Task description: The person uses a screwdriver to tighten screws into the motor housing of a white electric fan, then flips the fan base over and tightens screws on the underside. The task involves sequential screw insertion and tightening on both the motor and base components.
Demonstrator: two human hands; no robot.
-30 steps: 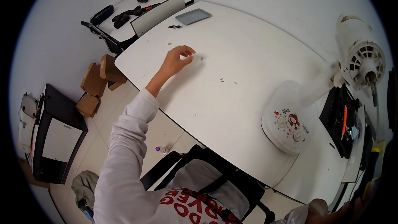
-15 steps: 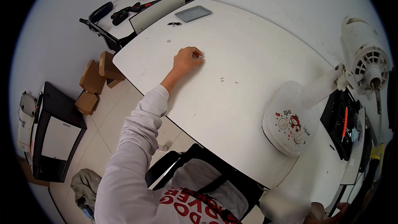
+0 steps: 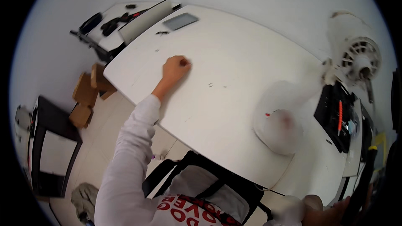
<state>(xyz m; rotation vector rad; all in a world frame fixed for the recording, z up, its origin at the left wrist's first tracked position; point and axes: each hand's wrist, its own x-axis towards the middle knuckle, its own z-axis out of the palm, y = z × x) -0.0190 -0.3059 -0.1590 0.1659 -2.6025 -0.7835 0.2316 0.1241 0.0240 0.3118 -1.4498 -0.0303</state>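
My left hand (image 3: pixel 175 69) rests low over the far left part of the white table (image 3: pixel 234 125), fingertips drawn together. Whatever lies between them is too small and blurred to name. A few tiny screw-like pieces (image 3: pixel 210 85) lie to the right of that hand. A partly dismantled electric fan lies on the right, its white base (image 3: pixel 274 136) nearest and its exposed motor housing (image 3: pixel 362 56) at the far end. My right hand (image 3: pixel 333 212) is low at the right edge, smeared and partly hidden; its fingers cannot be read.
At the far edge are a grey tray (image 3: pixel 181 21) and a small black cable (image 3: pixel 162 32). A black tool case (image 3: pixel 333 115) with a red-orange rod stands beyond the fan base. Cardboard boxes (image 3: pixel 82 92) and a dark cabinet (image 3: pixel 56 142) are on the floor to the left.
The view has shifted, so the table and fan sit further left and the picture is blurrier. My left hand stays over the same area, fingers drawn together.
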